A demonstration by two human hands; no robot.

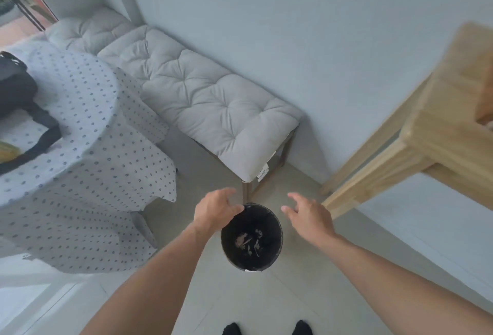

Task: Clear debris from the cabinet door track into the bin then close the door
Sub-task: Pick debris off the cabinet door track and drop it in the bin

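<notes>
Left hand (214, 208) and right hand (306, 213) spread, empty; bin (252, 237) scraps blurry.

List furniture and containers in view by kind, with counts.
Bin: 1, black, on the floor between the left hand and right hand
Cushioned bench: 1
Cloth-covered table: 1
Wooden cabinet: 1
Total: 4
</notes>
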